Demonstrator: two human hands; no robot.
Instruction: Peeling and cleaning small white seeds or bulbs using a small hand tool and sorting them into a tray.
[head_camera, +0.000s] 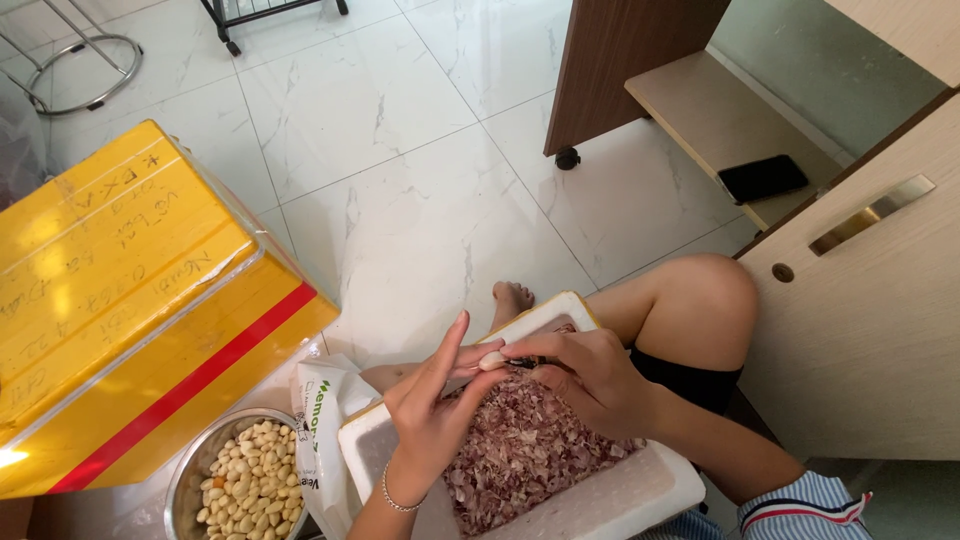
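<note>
Fingertips (512, 353) of our right hand (585, 380) are pinched closed on a pale garlic clove (491, 360), held just above the white foam box (610, 500). Our left hand (435, 405) stands open, fingers extended, touching the clove from the side. Purple-pink garlic skins (525, 450) fill the box beneath. Left of the box sits a metal bowl (185, 470) of peeled cloves (250, 485), with a yellow carton (130, 310) beyond it.

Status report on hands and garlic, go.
Left hand open, fingers up, steadying clove. Right hand pinching garlic clove over foam box of peels. Bowl of peeled cloves at left. Nothing blocking.
</note>
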